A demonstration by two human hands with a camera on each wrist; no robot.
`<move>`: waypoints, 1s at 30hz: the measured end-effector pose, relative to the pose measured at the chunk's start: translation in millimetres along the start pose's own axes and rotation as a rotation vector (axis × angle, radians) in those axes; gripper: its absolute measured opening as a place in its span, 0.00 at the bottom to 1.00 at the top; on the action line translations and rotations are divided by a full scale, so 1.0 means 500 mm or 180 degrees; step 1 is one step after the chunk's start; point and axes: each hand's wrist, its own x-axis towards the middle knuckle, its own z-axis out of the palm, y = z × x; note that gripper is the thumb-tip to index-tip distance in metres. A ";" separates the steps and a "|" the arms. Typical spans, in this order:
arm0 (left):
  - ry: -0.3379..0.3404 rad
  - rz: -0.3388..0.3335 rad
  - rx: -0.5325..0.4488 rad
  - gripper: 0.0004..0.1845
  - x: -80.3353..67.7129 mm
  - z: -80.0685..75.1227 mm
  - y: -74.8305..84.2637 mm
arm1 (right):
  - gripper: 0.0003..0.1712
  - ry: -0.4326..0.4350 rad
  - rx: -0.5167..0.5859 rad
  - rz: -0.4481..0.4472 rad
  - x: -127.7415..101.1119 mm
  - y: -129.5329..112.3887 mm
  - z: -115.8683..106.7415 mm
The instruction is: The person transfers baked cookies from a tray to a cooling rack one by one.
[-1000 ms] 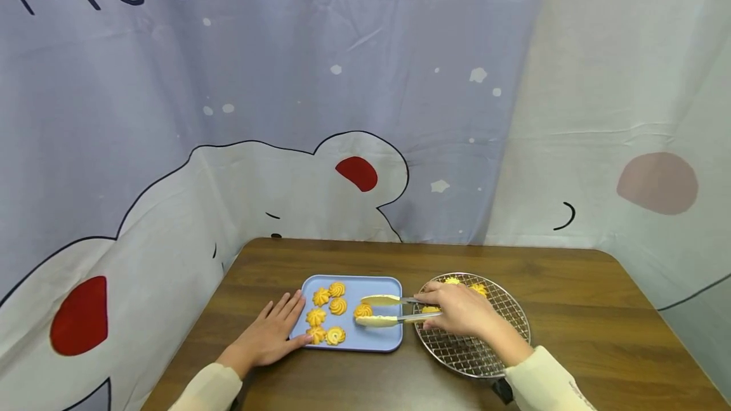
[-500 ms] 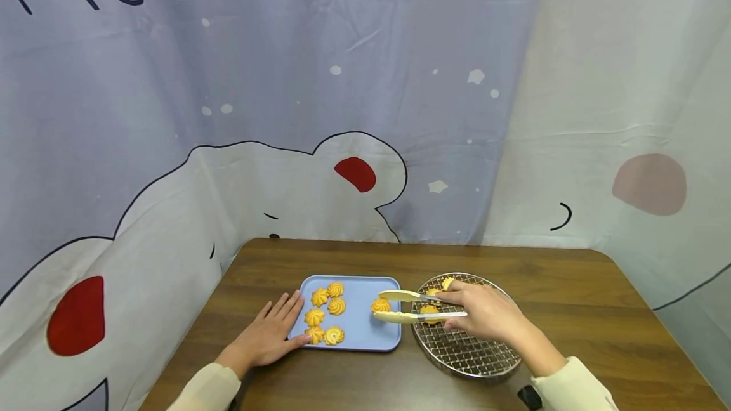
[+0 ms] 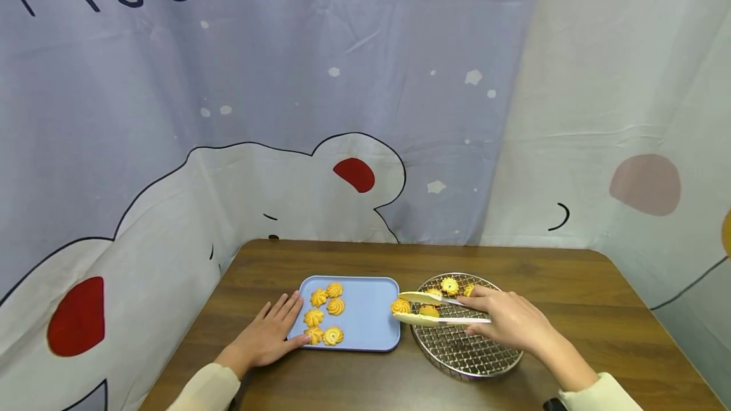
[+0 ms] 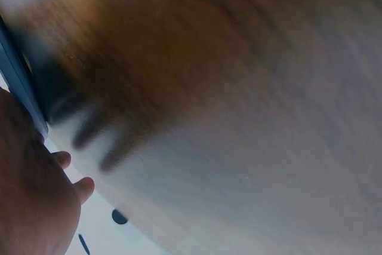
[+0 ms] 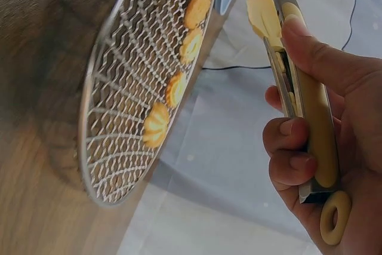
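My right hand [image 3: 511,319] grips a pair of tongs [image 5: 316,117] with cream tips and metal arms. Between the tips sits a swirled yellow cookie [image 3: 401,306], held over the gap between the tray's right edge and the rack. Below the tongs, a round wire rack [image 3: 468,351] carries several cookies along its far and left side; the right wrist view shows them in a row near the rim [image 5: 156,125]. My left hand [image 3: 265,335] lies with fingers spread at the left edge of a blue tray [image 3: 368,322], its thumb on the rim. Several cookies [image 3: 314,317] fill the tray's left half.
Tray and rack stand side by side on a brown wooden table [image 3: 548,271]. A printed cloth [image 3: 297,189] hangs behind the table and along both sides. In the left wrist view the table surface is mostly blurred.
My right hand has moved right with the tongs, carrying the cookie from over the tray's right part to the edge of the rack. My left hand has stayed in place.
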 end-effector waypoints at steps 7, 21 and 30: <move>-0.0021 -0.0037 -0.0002 0.48 -0.001 -0.001 -0.001 | 0.32 -0.0005 -0.0047 0.0127 -0.027 0.010 -0.006; -0.0120 -0.0132 0.0097 0.49 0.001 -0.003 0.003 | 0.32 0.0048 -0.0005 0.0298 -0.071 0.035 -0.021; -0.0128 -0.0140 0.0117 0.49 -0.001 -0.004 0.003 | 0.33 0.0015 0.0013 0.0524 -0.103 0.052 -0.026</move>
